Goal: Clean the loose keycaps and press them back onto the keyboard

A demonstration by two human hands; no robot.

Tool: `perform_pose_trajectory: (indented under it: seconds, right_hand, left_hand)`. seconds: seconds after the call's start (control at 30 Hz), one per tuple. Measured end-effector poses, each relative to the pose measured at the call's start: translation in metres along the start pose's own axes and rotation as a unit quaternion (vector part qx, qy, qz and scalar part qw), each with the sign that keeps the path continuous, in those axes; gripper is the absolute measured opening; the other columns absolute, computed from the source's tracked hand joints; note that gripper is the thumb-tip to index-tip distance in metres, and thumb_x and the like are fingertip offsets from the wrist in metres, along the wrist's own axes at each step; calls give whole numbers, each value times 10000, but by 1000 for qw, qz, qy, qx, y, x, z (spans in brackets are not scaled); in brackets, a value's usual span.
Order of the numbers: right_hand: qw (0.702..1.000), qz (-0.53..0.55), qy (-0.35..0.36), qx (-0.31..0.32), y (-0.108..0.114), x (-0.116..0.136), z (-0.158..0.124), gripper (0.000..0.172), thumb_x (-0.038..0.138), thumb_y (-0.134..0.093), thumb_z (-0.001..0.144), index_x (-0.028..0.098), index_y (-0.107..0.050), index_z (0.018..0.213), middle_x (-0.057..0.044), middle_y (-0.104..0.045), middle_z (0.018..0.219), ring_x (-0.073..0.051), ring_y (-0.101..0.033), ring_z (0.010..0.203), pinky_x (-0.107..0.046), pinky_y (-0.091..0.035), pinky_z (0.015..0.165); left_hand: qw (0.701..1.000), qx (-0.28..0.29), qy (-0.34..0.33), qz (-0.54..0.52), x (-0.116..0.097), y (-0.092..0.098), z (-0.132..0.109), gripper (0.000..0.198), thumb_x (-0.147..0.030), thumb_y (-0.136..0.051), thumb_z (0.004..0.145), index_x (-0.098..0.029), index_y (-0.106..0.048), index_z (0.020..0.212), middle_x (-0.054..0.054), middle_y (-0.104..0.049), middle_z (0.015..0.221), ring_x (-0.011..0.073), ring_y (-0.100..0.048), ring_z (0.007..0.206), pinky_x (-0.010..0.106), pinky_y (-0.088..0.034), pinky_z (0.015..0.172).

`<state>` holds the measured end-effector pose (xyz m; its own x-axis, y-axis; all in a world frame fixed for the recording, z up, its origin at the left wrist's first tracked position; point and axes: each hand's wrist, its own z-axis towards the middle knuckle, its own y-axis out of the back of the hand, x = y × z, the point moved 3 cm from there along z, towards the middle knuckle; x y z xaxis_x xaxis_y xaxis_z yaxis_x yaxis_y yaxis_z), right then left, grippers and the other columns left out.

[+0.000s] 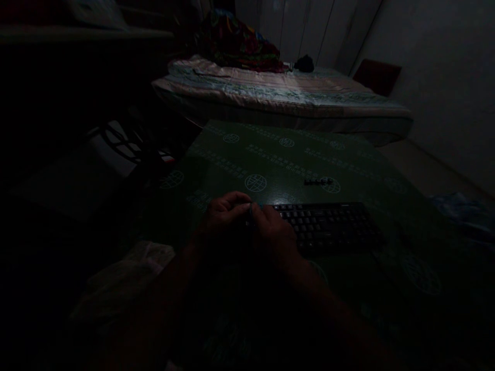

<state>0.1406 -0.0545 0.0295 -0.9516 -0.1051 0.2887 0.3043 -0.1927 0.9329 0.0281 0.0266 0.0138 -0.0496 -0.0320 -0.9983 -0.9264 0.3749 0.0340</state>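
Although deep shadow covered much of the frame, the green table (348, 159), printed with pale globe marks, filled its middle and lower part. On it, right of center, lay the black computer keyboard (332, 226), its left end partly hidden by the person's hands. Judging by its thin, plastic-looking build, it was probably light and fairly stiff, with smooth keys that would sink under a careless touch; its long edges or short ends looked the safest places to take hold. The right hand (274, 232) and the left hand (226, 214) met near the middle of the frame, fingertips drawn close to one another; the dark left it impossible to tell whether either grip pinched anything. Farther up the frame, right of center, a row of small black pieces (317, 181), perhaps keycaps, sat apart from the keyboard; such bits would likely be hard, very light and easily flicked away, best taken by their sides. Smallest, a bluish fleck (251, 207) showed between the fingertips, too dim to identify.
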Motion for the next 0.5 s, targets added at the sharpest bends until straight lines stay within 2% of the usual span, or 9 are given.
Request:
perform_pose_trajectory:
  seconds: [0.2, 0.33, 0.5]
  right_hand:
    - [1000, -2, -14, 19, -3, -4, 5, 369, 203, -357, 889, 138, -472, 1234, -121, -583, 1036, -183, -565, 851, -246, -430, 650]
    - [1000, 10, -14, 19, 2, -4, 5, 338, 204, -365, 879, 173, -501, 1186, -89, -585, 1013, -180, -561, 835, -245, -420, 626]
    - [998, 24, 24, 50, 3, -4, 5, 289, 230, -358, 897, 176, -531, 1122, -93, -577, 1006, -170, -549, 835, -243, -416, 640]
  left_hand:
    - [1000, 26, 7, 5, 2, 0, 0, 232, -337, -715, 625, -178, -641, 776, -7, -646, 726, 149, -595, 655, 252, -467, 620]
    - [998, 58, 23, 3, 1, 2, -1, 275, -352, -707, 638, -182, -606, 830, -15, -636, 696, 139, -588, 608, 240, -463, 568]
    - [991, 104, 35, 82, -2, 6, -2, 323, -357, -677, 671, -198, -542, 918, -24, -635, 675, 137, -581, 578, 223, -456, 512]
